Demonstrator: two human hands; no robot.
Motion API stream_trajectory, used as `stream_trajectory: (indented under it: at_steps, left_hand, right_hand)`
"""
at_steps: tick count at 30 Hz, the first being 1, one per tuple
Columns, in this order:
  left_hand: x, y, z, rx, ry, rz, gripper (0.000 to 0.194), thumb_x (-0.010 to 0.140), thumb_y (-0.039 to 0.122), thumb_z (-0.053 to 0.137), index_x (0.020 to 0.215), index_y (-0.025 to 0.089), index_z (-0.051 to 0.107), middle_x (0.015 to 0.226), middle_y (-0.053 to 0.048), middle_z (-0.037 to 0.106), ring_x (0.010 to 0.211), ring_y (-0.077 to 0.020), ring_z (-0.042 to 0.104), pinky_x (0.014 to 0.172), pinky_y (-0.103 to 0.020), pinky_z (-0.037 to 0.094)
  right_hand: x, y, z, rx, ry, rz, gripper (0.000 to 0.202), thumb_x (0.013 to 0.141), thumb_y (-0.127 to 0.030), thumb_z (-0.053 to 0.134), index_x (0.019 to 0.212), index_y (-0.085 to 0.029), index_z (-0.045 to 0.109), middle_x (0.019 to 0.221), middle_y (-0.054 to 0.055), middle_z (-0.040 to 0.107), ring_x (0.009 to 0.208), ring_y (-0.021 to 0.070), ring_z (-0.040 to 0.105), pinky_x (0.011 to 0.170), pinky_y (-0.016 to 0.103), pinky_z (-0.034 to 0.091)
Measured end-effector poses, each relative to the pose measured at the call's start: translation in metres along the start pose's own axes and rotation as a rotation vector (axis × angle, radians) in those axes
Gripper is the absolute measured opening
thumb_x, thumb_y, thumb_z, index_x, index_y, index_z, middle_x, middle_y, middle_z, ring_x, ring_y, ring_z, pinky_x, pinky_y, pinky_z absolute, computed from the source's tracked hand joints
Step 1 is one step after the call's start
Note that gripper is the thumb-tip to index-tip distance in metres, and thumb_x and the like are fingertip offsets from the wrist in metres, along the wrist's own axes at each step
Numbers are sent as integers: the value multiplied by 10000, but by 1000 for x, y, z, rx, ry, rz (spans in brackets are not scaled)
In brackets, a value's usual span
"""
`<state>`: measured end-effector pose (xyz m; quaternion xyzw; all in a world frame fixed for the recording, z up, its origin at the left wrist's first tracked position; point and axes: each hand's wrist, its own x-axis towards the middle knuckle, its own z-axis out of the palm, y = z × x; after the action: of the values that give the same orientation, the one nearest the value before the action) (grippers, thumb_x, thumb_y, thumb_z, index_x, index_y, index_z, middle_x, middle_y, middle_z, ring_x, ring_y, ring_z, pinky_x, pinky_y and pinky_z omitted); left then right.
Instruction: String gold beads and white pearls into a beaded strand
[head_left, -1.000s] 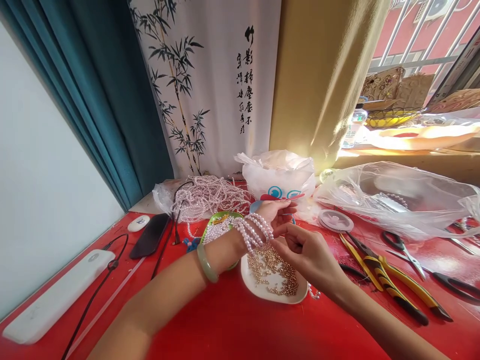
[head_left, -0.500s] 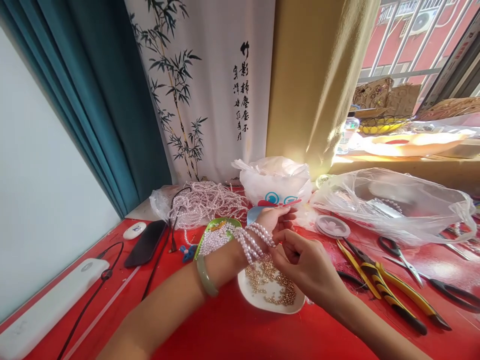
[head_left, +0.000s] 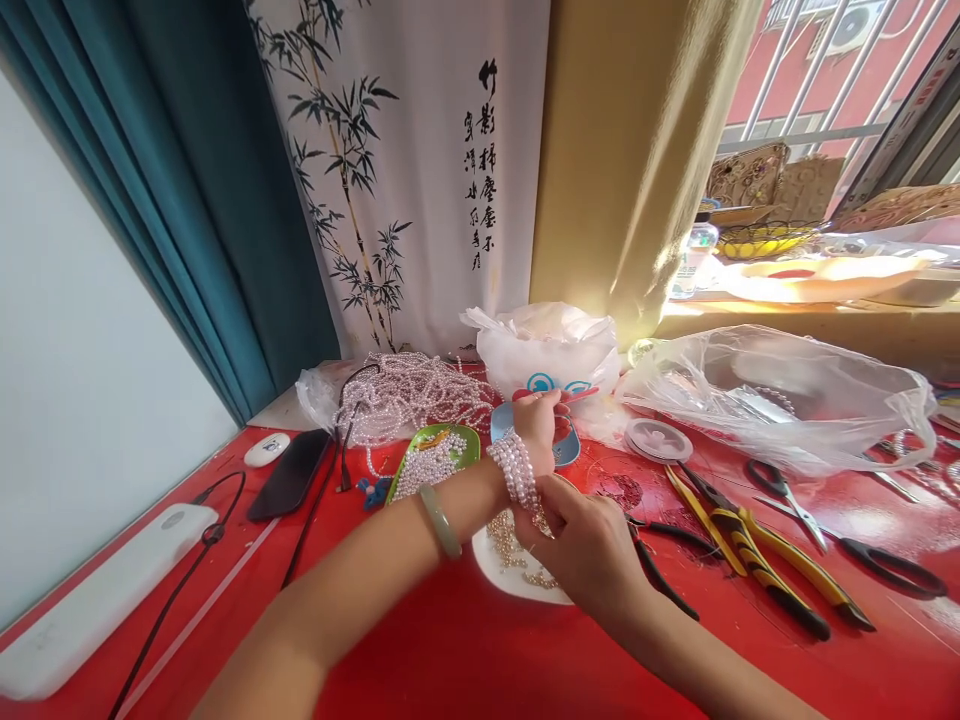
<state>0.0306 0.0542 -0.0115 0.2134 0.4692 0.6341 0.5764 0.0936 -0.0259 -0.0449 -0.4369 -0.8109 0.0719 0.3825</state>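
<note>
A pearl bead bracelet (head_left: 514,470) of several strands wraps around my left wrist. My left hand (head_left: 535,425) is raised with its fingers curled in, mostly turned from view, and I see nothing in it. The thumb and fingers of my right hand (head_left: 581,535) pinch the bracelet's near edge on the inner wrist. Further down the left forearm sits a pale green bangle (head_left: 440,522). Below the hands, a white dish (head_left: 491,572) of small gold beads is partly covered. A green tray (head_left: 471,445) of white pearl beads lies left of the wrist.
Pink bead strands (head_left: 420,390) are heaped at the back beside a white plastic bag (head_left: 544,345). A blue tray (head_left: 571,450) is behind my left hand. Yellow-and-black pliers (head_left: 757,560), scissors (head_left: 802,515) and a clear bag (head_left: 772,400) lie right. A phone (head_left: 289,475) and white power bank (head_left: 112,600) lie left.
My left hand has turned and its fingers have curled in from being stretched out. The bracelet strands sit closer together on the wrist. My right hand has shifted slightly left and stays at the bracelet.
</note>
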Motion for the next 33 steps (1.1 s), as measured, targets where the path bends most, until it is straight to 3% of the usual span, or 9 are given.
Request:
stream_trajectory:
  at_steps: [3, 7, 12, 16, 20, 24, 26, 30, 33]
  left_hand:
    - [2, -2, 1, 20, -11, 8, 143, 749, 133, 480, 647, 101, 576, 501, 39, 435, 360, -13, 367, 400, -152, 326]
    - [1, -4, 2, 61, -69, 2, 150, 753, 137, 474, 650, 102, 578, 517, 41, 431, 373, -9, 374, 410, -144, 328]
    - [-9, -5, 0, 155, -182, -64, 171, 747, 147, 483, 628, 98, 596, 507, 29, 459, 370, -16, 383, 411, -155, 330]
    - [-11, -4, -10, 432, -402, -38, 169, 753, 162, 478, 645, 114, 598, 506, 24, 495, 393, -33, 407, 429, -167, 339]
    - [-6, -1, -19, 862, -635, 224, 138, 750, 190, 491, 672, 127, 585, 540, 10, 542, 495, -74, 478, 515, -198, 384]
    - [-5, 7, -17, 1216, -574, 651, 166, 773, 225, 469, 749, 148, 615, 627, -27, 601, 623, -141, 534, 650, -269, 398]
    - [-8, 11, -14, 1258, -522, 777, 153, 767, 222, 485, 740, 168, 625, 661, -41, 610, 670, -164, 546, 681, -280, 390]
    - [-9, 13, -13, 1170, -458, 870, 98, 696, 146, 569, 624, 194, 614, 587, -41, 560, 699, -192, 557, 685, -280, 381]
    - [-3, 10, -17, 1110, -446, 806, 205, 589, -3, 606, 512, 179, 555, 537, -38, 520, 730, -213, 557, 688, -292, 385]
  right_hand:
    - [2, -2, -1, 378, -234, 120, 241, 677, -208, 470, 504, -192, 304, 446, -75, 219, 416, 57, 206, 407, 200, 173]
    - [8, 0, -7, 902, -681, 283, 159, 665, -206, 534, 605, -192, 387, 434, -108, 200, 385, 38, 161, 367, 187, 129]
    - [14, 7, -17, 1132, -944, 369, 187, 592, -191, 646, 580, -154, 463, 417, -106, 319, 375, 18, 224, 363, 181, 142]
    - [19, 15, -26, 1232, -939, 406, 191, 594, -209, 684, 616, -134, 510, 461, -88, 392, 398, 13, 267, 378, 180, 151]
    - [22, 21, -26, 1236, -944, 485, 195, 612, -228, 690, 717, -120, 566, 459, -98, 361, 378, 7, 196, 365, 194, 96]
    - [22, 21, -21, 1196, -952, 496, 186, 614, -233, 688, 693, -126, 558, 414, -116, 298, 357, 9, 167, 361, 200, 91]
    - [22, 19, -22, 1140, -943, 454, 175, 610, -218, 684, 685, -123, 557, 420, -116, 296, 370, 10, 183, 369, 194, 109]
    - [22, 17, -27, 1099, -917, 398, 163, 599, -183, 681, 665, -122, 545, 461, -101, 340, 410, 14, 228, 394, 186, 141]
    - [21, 18, -25, 1199, -873, 426, 225, 589, -194, 694, 765, -132, 568, 417, -115, 300, 380, 15, 191, 381, 190, 112]
